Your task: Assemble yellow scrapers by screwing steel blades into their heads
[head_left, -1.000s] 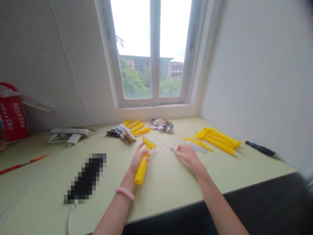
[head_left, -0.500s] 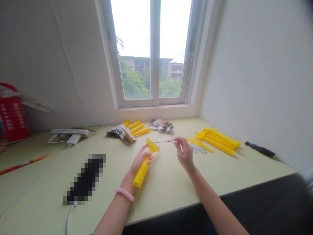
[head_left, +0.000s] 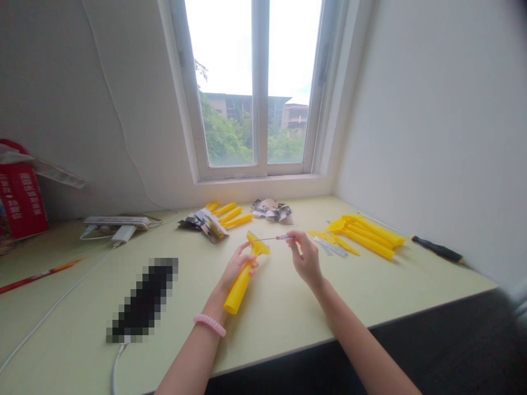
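Yellow plastic scraper (head_left: 242, 282) is held in the left hand (head_left: 239, 266) over the near half of the table (head_left: 280, 323), at 9 o'clock from the right hand (head_left: 304, 258), with its head pointing toward 1 o'clock. The left grip is clamped around the handle just below the head. The right grip is pinched together on the red-and-silver handle of a precision screwdriver (head_left: 283, 237). Compared with one second earlier, the right hand has risen from the table, and the thin shaft now runs level toward 9 o'clock. Its tip has reached the scraper's head, so the two tools meet between the hands, though contact cannot be confirmed. A cluster of yellow scraper parts (head_left: 368, 238) lies at 3 o'clock from the right hand, with a black-handled screwdriver (head_left: 438, 249) beyond it. Loose printed packets (head_left: 205, 226) lie at 10 o'clock.
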`<state>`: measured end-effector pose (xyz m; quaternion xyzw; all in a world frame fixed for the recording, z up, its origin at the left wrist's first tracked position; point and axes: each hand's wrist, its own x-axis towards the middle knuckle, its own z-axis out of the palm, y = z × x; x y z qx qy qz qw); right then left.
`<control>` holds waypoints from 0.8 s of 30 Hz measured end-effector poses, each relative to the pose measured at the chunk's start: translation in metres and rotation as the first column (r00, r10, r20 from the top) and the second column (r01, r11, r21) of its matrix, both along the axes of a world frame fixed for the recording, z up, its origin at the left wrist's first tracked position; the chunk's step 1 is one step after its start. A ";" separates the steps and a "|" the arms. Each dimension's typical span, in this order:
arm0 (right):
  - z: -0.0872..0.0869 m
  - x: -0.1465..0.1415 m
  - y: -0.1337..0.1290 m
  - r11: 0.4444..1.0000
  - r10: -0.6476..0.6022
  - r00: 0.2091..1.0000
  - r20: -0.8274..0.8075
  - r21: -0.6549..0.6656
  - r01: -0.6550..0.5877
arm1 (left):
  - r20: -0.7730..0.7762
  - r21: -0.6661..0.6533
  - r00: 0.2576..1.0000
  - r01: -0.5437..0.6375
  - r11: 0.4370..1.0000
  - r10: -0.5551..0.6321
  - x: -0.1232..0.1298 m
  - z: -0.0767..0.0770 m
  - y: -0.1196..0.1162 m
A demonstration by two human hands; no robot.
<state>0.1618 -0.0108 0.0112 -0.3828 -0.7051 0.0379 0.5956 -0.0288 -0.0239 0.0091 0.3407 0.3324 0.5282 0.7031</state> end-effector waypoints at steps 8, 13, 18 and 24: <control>0.001 0.001 -0.001 1.000 0.003 1.000 0.006 0.020 -0.003 | -0.028 0.018 1.000 0.001 1.000 0.000 0.001 0.002 -0.002; 0.002 0.002 -0.002 0.999 -0.001 1.000 0.014 0.051 0.000 | -0.079 0.023 0.997 0.003 1.000 -0.002 0.001 -0.001 0.000; 0.004 0.004 -0.004 0.990 0.089 0.995 0.050 0.104 -0.094 | -0.100 0.031 0.995 0.004 1.000 -0.001 0.001 -0.001 0.001; 0.006 0.005 -0.005 0.991 0.063 0.995 0.075 0.115 -0.072 | -0.095 0.038 0.995 0.005 0.999 -0.001 0.000 -0.003 0.001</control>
